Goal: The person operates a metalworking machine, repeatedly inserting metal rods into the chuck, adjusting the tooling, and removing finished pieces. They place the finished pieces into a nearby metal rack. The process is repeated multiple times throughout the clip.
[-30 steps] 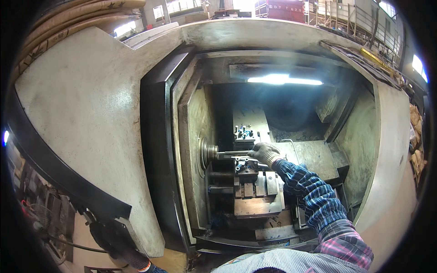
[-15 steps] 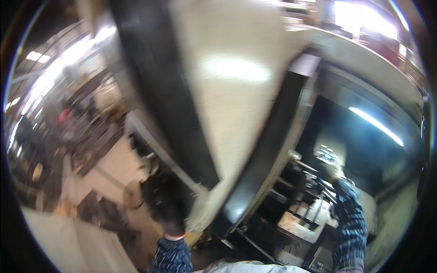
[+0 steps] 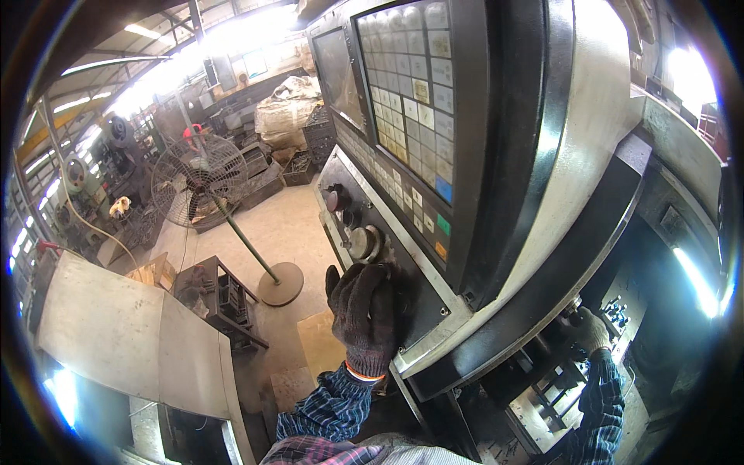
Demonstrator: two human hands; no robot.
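Note:
My left hand (image 3: 363, 316), in a dark knitted glove, is raised at the tilted control panel (image 3: 418, 291) of a machine. Its thumb stands apart from the bent fingers, whose tips reach the lower edge of a round metal dial (image 3: 363, 243); no object shows in the hand. A dark red knob (image 3: 336, 200) sits above the dial. My right hand (image 3: 592, 332), in a paler glove, reaches inside the machine. Its fingers are closed beside a short metal cylinder (image 3: 572, 304); what they hold is hidden. A cluster of metal fittings (image 3: 617, 311) lies just beyond it.
A keypad (image 3: 411, 101) with worn keys fills the upper panel. To the left stand a pedestal fan (image 3: 200, 186), a dark low table (image 3: 221, 298) and a pale machine cover (image 3: 116, 310). A lit tube (image 3: 696, 280) shines inside the machine, above metal rails (image 3: 542, 399).
The view has turned, bringing the keypad and panel face into sight. My left hand has risen to the dial. My right hand remains inside the machine.

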